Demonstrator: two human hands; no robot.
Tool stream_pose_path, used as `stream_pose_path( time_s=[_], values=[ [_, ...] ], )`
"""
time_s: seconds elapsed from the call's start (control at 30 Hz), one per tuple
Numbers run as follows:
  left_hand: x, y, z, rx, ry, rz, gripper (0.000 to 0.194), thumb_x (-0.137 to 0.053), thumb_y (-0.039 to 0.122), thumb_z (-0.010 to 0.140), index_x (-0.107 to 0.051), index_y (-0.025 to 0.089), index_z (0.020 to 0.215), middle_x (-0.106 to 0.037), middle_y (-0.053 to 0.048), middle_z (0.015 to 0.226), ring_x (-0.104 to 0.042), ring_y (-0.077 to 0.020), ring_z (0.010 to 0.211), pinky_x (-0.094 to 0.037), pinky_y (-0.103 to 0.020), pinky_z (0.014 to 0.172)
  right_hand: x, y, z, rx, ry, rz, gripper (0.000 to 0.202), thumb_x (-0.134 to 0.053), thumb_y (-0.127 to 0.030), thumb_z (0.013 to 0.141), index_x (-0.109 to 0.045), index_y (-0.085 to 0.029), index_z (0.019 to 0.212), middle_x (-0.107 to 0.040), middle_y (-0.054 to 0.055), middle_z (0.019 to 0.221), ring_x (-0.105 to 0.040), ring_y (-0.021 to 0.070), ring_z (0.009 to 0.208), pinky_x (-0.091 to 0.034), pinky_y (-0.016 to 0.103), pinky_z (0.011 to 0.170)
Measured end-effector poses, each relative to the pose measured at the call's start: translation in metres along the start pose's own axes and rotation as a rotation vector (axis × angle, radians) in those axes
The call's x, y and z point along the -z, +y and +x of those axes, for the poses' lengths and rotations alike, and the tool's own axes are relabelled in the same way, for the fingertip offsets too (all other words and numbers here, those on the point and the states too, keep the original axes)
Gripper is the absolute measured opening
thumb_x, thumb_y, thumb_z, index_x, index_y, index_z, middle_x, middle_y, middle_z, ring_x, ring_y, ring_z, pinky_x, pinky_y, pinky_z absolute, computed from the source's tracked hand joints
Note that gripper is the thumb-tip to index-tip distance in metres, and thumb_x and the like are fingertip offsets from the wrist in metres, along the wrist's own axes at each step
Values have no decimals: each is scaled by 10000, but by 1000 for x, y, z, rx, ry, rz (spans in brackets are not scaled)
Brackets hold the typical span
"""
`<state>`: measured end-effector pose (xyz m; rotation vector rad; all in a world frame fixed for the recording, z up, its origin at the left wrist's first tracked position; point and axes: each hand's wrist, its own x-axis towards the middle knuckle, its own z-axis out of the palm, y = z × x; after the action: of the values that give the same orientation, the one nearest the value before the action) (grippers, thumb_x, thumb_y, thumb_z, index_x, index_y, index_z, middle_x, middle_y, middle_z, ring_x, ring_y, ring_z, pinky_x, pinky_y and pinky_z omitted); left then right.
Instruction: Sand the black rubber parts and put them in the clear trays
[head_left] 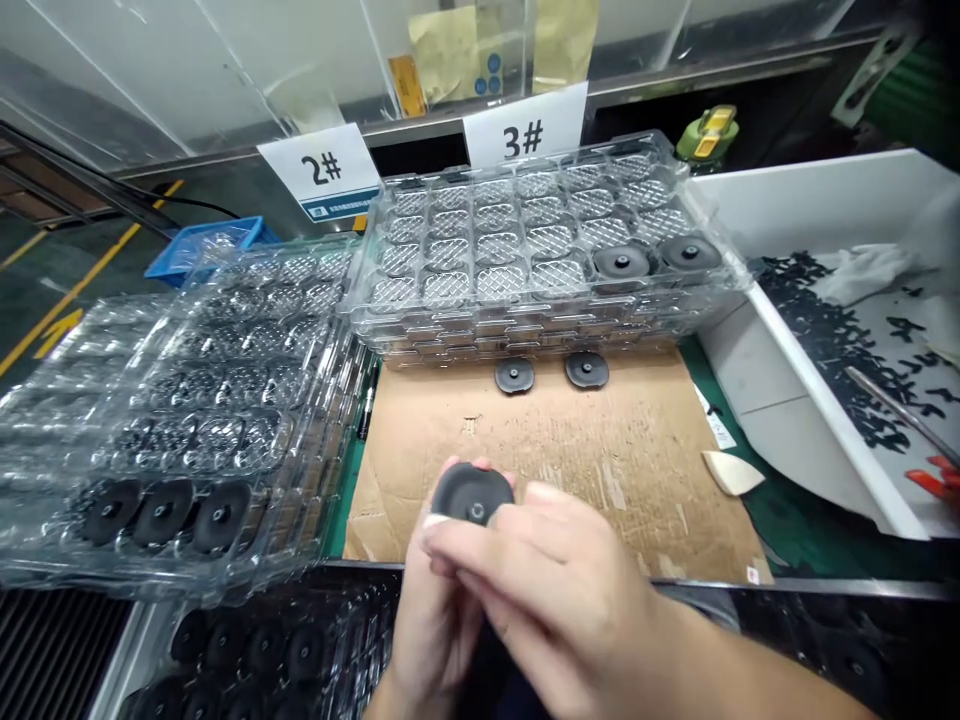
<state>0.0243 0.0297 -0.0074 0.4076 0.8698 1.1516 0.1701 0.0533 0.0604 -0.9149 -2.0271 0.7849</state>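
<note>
A black oval part (469,490) with a small metal centre is held up over the near edge of the cardboard. My left hand (442,610) is closed around it from beneath, fingertips showing behind its far rim. Across its near side lies my right hand (555,580), thumb and fingers pinched at the part's edge; whether something small is between them is hidden. Two similar black parts (514,375) (587,370) lie farther back on the cardboard (540,440). Behind them, a stack of clear trays (495,285) has two black parts in its front right pockets.
Clear trays (210,400) at the left hold three black parts in front. At the right, a white bin (832,430) contains small black pieces, a glove and a red-handled tool. A white wedge (731,473) and a black pen (367,402) flank the cardboard. A green-lidded bottle (707,135) stands behind.
</note>
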Motion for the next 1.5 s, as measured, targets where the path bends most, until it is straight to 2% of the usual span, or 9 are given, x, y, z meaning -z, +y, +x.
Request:
stream_pose_path(
  time_s=[0.1, 0.2, 0.43, 0.6, 0.7, 0.83, 0.97, 1.23, 1.5],
  values=[
    [9, 6, 3, -102, 38, -73, 492, -686, 398, 670, -567, 343, 1144, -628, 11, 1164, -583, -233, 1065, -502, -263, 875, 2, 24, -15, -208, -86, -13, 254, -459, -165, 867, -594, -234, 1071, -663, -13, 873, -582, 112, 737, -437, 240, 661],
    [11, 10, 4, -119, 17, -137, 522, -718, 369, 639, -575, 326, 1139, -646, -4, 1135, -605, -241, 1030, -506, -273, 868, -3, 61, -38, -431, 46, -54, 260, -425, -226, 896, -586, -259, 1098, -648, -3, 997, -593, 121, 856, -458, 234, 726],
    [-5, 9, 0, 14, -46, -204, 556, -702, 489, 594, -606, 299, 1108, -628, -42, 1139, -610, -274, 1003, -470, -383, 918, -55, 116, -68, -420, -8, -281, 294, -488, -198, 828, -625, -264, 1080, -558, 92, 1158, -455, 288, 1078, -383, 497, 868],
    [-2, 9, -3, 46, -194, -174, 505, -523, 583, 722, -509, 396, 1190, -610, -16, 1162, -617, -270, 993, -497, -372, 849, -47, 114, -67, -398, 53, -255, 327, -423, -174, 856, -555, -234, 1150, -550, 92, 1128, -470, 245, 1069, -392, 461, 883],
    [0, 6, -3, -175, -224, 136, 575, -467, 551, 780, -269, 474, 1315, -565, -25, 1202, -613, -242, 975, -469, -398, 860, -40, 108, -70, -392, 60, -215, 306, -398, -176, 879, -543, -235, 1142, -592, 73, 1053, -517, 222, 1000, -421, 429, 849],
    [1, 2, 0, -597, -219, 831, 993, -667, 157, 717, 28, 480, 1347, -505, -34, 1215, -484, -231, 1125, -330, -442, 988, -40, 101, -79, -421, 87, -183, 312, -413, -188, 883, -503, -224, 1180, -605, 64, 1022, -537, 206, 962, -450, 384, 817],
    [0, -1, 2, -708, -262, 1093, 1096, -664, 60, 675, 126, 408, 1351, -488, -64, 1214, -482, -211, 1103, -348, -421, 977, -38, 93, -84, -432, 107, -144, 369, -429, -198, 885, -431, -243, 1251, -595, 47, 1006, -535, 186, 967, -448, 352, 838],
    [3, -2, -6, -690, -272, 1111, 1027, -674, 119, 699, 65, 349, 1373, -492, -88, 1237, -470, -221, 1139, -338, -415, 993, -28, 71, -85, -212, 170, -107, 441, -465, -143, 867, -401, -254, 1288, -583, 67, 1041, -538, 199, 976, -437, 375, 834],
    [15, -10, -19, -410, -294, 1047, 965, -731, 289, 653, -106, 358, 1385, -522, -38, 1260, -467, -229, 1173, -328, -358, 1014, -33, 74, -95, 5, 4, -257, 494, -501, -194, 846, -402, -306, 1317, -557, 65, 1094, -542, 206, 976, -462, 347, 796]
  ],
)
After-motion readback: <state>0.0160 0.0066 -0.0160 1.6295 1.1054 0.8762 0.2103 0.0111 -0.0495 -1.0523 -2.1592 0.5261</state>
